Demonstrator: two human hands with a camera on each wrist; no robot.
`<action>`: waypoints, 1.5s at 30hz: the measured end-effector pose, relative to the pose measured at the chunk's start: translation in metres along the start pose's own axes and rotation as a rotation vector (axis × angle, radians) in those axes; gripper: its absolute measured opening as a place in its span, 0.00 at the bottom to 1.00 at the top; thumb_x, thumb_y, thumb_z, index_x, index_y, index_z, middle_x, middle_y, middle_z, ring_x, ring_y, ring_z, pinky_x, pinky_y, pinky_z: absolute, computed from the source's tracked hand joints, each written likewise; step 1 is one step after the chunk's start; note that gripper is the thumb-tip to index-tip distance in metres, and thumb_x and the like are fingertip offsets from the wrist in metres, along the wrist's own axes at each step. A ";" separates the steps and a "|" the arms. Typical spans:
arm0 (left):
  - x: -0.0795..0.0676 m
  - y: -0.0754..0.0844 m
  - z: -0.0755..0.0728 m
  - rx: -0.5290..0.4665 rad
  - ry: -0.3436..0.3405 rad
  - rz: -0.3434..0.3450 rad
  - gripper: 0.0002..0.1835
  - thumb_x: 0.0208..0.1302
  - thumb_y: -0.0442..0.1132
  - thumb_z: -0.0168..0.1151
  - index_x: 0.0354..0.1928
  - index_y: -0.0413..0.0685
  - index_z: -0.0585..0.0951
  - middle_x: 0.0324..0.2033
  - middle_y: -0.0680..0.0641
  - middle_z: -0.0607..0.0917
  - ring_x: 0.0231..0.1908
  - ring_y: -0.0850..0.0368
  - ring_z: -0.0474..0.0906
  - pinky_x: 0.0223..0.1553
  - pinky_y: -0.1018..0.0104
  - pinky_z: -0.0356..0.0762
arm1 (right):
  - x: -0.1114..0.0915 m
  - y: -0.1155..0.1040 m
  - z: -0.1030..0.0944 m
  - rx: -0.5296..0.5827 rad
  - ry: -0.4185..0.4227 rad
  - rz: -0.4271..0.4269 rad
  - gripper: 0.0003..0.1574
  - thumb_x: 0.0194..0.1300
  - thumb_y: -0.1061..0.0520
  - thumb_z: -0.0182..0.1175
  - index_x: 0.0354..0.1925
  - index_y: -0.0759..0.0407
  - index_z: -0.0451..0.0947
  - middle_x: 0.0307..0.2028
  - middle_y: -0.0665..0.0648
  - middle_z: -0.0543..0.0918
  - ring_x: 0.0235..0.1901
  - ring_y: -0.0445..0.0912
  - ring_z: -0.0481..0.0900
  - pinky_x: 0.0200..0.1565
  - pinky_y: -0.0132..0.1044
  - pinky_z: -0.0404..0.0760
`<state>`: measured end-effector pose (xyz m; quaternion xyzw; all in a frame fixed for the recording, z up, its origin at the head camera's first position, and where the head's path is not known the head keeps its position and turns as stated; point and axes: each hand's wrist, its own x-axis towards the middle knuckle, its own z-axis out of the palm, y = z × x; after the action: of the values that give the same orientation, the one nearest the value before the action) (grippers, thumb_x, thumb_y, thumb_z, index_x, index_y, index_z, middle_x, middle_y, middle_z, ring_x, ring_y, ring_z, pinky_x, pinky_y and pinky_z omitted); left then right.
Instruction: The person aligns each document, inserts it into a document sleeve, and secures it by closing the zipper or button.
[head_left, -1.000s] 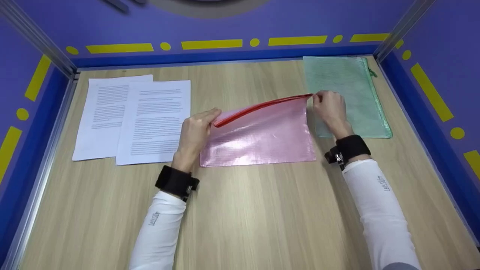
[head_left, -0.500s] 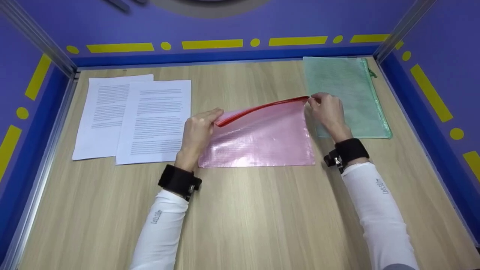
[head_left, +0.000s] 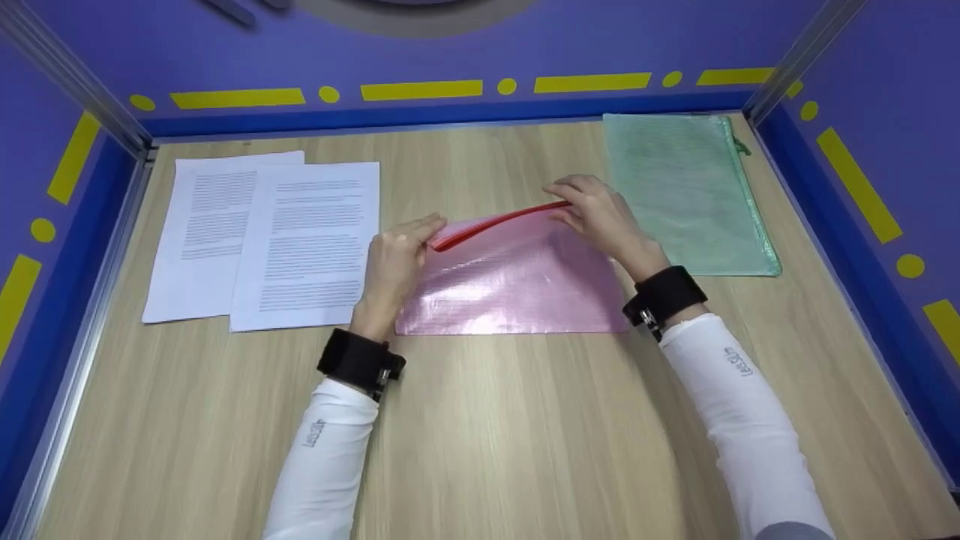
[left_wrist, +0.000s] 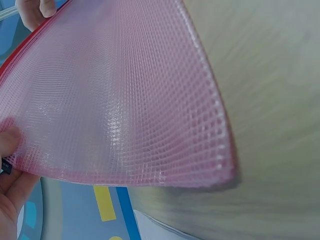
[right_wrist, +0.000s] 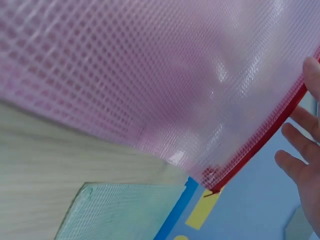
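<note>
A pink mesh zipper pouch (head_left: 510, 277) with a red zipper edge lies mid-table, its top edge lifted. My left hand (head_left: 395, 259) pinches the top left corner, thumb in front and fingers behind, as the left wrist view shows. At the red zipper, right of its middle, my right hand (head_left: 596, 214) holds the edge between thumb and fingers. In the right wrist view the thumb lies on the pouch's front face and the other fingers (right_wrist: 302, 142) spread behind the zipper. The pouch's free right corner droops past that hand. Whether anything is inside cannot be told.
Two overlapping stacks or sheets of printed paper (head_left: 311, 247) lie left of the pouch. A green mesh pouch (head_left: 690, 202) lies at the back right. Blue walls with yellow marks (head_left: 422, 90) enclose the wooden table (head_left: 510, 435) on the visible sides.
My right hand has left the pouch's top right corner and moved left along the zipper edge, its fingers more spread. My left hand stays on its corner, nearly still.
</note>
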<state>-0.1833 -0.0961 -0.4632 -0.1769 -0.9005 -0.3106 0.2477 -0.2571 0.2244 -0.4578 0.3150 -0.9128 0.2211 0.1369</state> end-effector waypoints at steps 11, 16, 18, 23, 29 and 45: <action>-0.001 0.001 -0.001 -0.046 -0.025 -0.136 0.18 0.62 0.23 0.59 0.50 0.45 0.87 0.49 0.43 0.88 0.50 0.46 0.87 0.54 0.57 0.83 | 0.003 -0.002 0.007 0.109 -0.160 0.086 0.12 0.72 0.55 0.58 0.47 0.57 0.85 0.42 0.57 0.90 0.44 0.53 0.87 0.49 0.48 0.83; 0.001 0.000 -0.002 -0.027 -0.021 -0.192 0.19 0.64 0.26 0.60 0.57 0.42 0.83 0.50 0.41 0.88 0.51 0.45 0.86 0.52 0.55 0.84 | 0.002 -0.001 0.007 0.172 -0.170 0.136 0.12 0.73 0.55 0.57 0.47 0.57 0.85 0.42 0.57 0.90 0.43 0.52 0.87 0.48 0.47 0.84; 0.001 -0.001 -0.003 -0.023 -0.025 -0.220 0.20 0.66 0.30 0.61 0.60 0.41 0.80 0.51 0.39 0.87 0.50 0.45 0.86 0.51 0.54 0.84 | 0.001 0.000 0.008 0.204 -0.167 0.166 0.13 0.73 0.54 0.57 0.47 0.57 0.85 0.43 0.57 0.90 0.43 0.52 0.87 0.48 0.47 0.83; -0.003 -0.006 -0.006 -0.004 -0.040 -0.286 0.23 0.70 0.39 0.61 0.64 0.38 0.76 0.54 0.38 0.85 0.50 0.44 0.86 0.50 0.53 0.85 | -0.003 0.003 0.013 0.312 -0.151 0.246 0.15 0.72 0.53 0.58 0.47 0.59 0.85 0.44 0.59 0.89 0.45 0.52 0.86 0.50 0.46 0.81; -0.009 -0.010 -0.008 -0.014 -0.019 -0.310 0.25 0.70 0.41 0.61 0.65 0.36 0.74 0.59 0.36 0.81 0.58 0.41 0.81 0.58 0.52 0.81 | -0.008 0.001 0.019 0.453 -0.044 0.395 0.15 0.73 0.55 0.56 0.44 0.65 0.83 0.37 0.58 0.85 0.37 0.40 0.76 0.42 0.27 0.71; -0.019 0.002 0.001 -0.282 -0.147 -0.565 0.33 0.73 0.51 0.55 0.72 0.36 0.65 0.59 0.35 0.81 0.56 0.42 0.83 0.56 0.54 0.82 | -0.016 -0.013 0.031 0.694 0.269 0.752 0.19 0.75 0.47 0.52 0.32 0.58 0.73 0.20 0.43 0.62 0.24 0.37 0.61 0.28 0.28 0.61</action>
<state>-0.1672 -0.0970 -0.4736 0.0254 -0.8775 -0.4753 0.0593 -0.2400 0.2088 -0.4870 -0.0385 -0.8103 0.5824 0.0518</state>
